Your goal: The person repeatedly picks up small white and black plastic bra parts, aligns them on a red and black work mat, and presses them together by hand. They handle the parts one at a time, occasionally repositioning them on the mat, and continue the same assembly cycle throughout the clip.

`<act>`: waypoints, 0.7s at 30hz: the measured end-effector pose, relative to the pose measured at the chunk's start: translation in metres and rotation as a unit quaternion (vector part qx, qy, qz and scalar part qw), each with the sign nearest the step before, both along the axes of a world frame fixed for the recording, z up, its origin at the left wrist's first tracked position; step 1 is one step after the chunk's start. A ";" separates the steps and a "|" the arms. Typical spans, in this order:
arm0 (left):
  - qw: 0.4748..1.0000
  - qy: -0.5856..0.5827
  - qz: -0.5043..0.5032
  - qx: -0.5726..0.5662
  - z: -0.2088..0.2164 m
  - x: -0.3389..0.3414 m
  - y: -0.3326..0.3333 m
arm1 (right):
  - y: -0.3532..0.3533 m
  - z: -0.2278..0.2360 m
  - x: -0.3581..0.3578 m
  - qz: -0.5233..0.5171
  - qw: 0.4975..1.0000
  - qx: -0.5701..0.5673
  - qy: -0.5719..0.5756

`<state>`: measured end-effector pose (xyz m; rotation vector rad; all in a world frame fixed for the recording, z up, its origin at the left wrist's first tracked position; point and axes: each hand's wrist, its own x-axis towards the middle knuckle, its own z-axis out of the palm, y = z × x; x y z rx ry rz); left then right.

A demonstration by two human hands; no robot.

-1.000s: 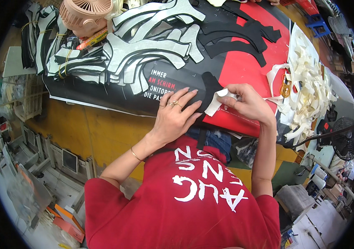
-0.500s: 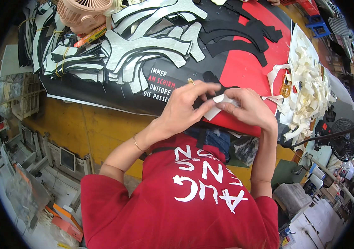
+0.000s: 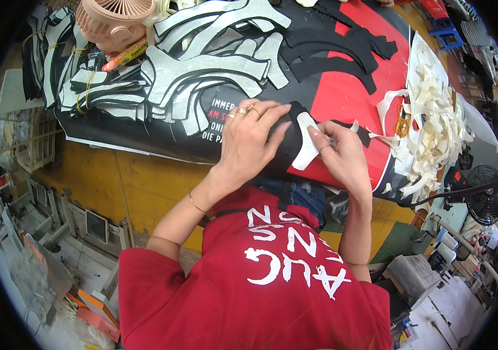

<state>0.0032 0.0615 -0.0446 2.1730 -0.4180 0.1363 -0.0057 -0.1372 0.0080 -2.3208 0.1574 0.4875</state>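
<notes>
Black fabric piece point(image 3: 287, 146) pinned flat under my left hand point(image 3: 249, 143), fingers spread; right hand point(image 3: 339, 154) pinches white backing strip point(image 3: 306, 149) on it, w/ surface point(image 3: 342, 99) red beneath.

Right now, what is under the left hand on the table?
The left hand lies flat on a black cut piece that rests on the red and black sheet. The right hand holds a white strip beside it. The part beneath the palm is hidden.

A red short-sleeved T-shirt point(image 3: 260, 291) with white lettering is worn. Gold rings point(image 3: 245, 110) are seen on the left hand point(image 3: 249, 143), and a thin gold bracelet point(image 3: 196, 204) at its wrist.
</notes>
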 end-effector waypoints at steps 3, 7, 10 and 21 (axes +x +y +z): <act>0.992 -0.082 -0.022 0.096 -0.009 0.007 0.003 | 0.006 -0.002 0.004 0.007 0.998 -0.053 -0.015; 0.984 -0.106 -0.046 0.138 -0.018 0.006 0.002 | 0.011 -0.005 0.012 0.007 0.996 -0.084 -0.025; 0.983 -0.108 -0.050 0.140 -0.020 0.005 0.003 | 0.012 -0.006 0.017 0.002 0.996 -0.084 -0.014; 0.988 -0.088 -0.041 0.120 -0.021 0.004 0.003 | 0.013 -0.006 0.019 0.003 0.996 -0.090 -0.003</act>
